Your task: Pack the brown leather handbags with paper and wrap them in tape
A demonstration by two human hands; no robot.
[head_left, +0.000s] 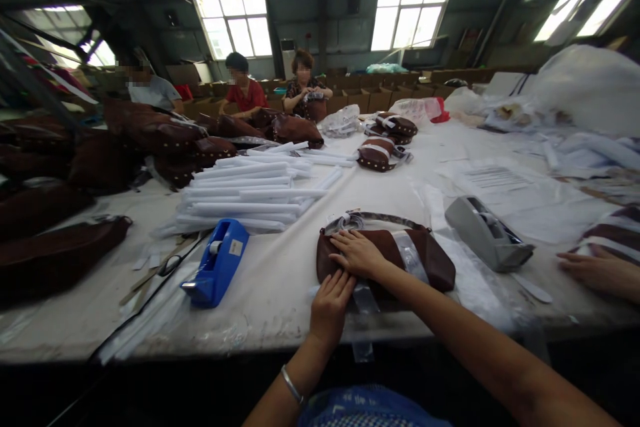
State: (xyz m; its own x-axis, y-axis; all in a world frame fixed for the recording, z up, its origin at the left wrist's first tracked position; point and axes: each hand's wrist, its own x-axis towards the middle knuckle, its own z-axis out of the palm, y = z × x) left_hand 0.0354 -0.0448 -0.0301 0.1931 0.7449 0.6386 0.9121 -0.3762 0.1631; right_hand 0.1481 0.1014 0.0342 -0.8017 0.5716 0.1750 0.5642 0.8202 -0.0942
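Blue clothing is cut off; hands partly hide a brown bag.

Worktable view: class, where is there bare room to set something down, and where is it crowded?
Bare cloth lies between the blue dispenser and the brown bag under the right hand. Another patch, behind that bag, borders the white rolls. Crowded: the left, with piled bags; the far right, with plastic.
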